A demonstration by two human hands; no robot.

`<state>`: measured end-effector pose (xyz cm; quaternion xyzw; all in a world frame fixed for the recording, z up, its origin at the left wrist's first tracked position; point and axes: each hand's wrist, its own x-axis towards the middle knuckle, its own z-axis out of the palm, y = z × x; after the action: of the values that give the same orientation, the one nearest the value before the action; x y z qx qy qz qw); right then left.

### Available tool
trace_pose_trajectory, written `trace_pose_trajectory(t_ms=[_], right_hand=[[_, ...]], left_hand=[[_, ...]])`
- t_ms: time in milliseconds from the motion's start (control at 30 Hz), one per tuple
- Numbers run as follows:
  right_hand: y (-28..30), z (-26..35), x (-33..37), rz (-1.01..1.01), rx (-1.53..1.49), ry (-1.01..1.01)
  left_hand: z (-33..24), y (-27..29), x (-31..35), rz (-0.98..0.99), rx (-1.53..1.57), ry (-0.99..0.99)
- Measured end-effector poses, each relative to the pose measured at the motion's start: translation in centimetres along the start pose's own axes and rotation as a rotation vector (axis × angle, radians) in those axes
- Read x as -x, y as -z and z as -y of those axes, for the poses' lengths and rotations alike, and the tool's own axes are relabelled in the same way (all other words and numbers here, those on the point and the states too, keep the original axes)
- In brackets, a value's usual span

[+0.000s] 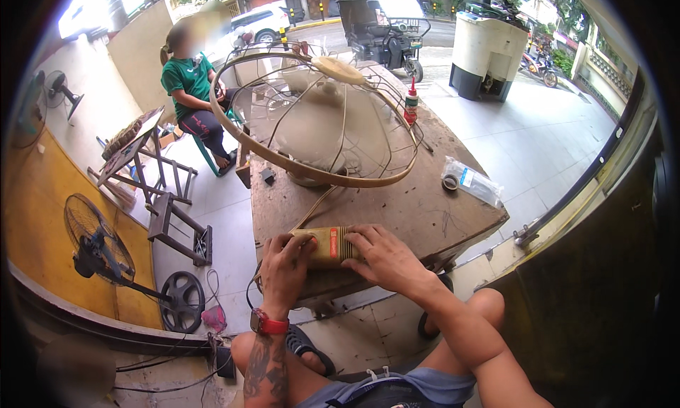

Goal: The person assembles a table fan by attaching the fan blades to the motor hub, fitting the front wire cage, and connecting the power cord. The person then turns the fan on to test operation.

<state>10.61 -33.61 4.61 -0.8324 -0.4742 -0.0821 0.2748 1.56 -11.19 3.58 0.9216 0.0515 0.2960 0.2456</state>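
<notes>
Box [319,256], long axis sideways, left hand [284,268] and right hand [384,255], fingers [358,239] apparently clamped on its ends

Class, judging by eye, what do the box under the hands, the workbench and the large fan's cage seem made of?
Box: plastic or metal, dull tan; its grooved end fits either.
Workbench: probably wood, matte brown, with a worn, stained top.
Fan cage: likely metal, dull, perhaps rusty, judging by thin bent wires and brownish rim.
</notes>
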Motion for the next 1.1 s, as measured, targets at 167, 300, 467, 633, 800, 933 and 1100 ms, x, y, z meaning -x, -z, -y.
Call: trace_pose_trajectory(t_ms=[167,300,467,633,800,933,1100], right_hand=[[0.0,0.0,-0.1,-0.014,-0.012,0.005],[0.1,-0.1,0.0,0.0,-0.012,0.005],[0.2,0.0,0.0,0.012,-0.023,-0.01],[0.0,-0.1,-0.1,0.006,-0.036,-0.021],[-0.3,-0.4,0.0,0.004,-0.019,-0.009],[-0.4,-0.4,0.0,-0.003,-0.007,0.001],[-0.4,-0.5,0.1,-0.006,0.005,0.008]], left_hand=[[0.9,1.3,-0.9,0.175,0.093,-0.043],[1.4,1.8,-1.2,0.251,0.055,-0.072],[1.9,1.8,-1.5,0.29,0.099,-0.096],[2.4,1.9,-2.0,0.309,0.133,-0.12],[0.6,0.8,-1.1,0.127,0.128,0.025],[-1.3,-0.7,-0.2,-0.066,-0.019,0.114],[-2.1,-1.1,0.0,-0.108,-0.025,0.19]])
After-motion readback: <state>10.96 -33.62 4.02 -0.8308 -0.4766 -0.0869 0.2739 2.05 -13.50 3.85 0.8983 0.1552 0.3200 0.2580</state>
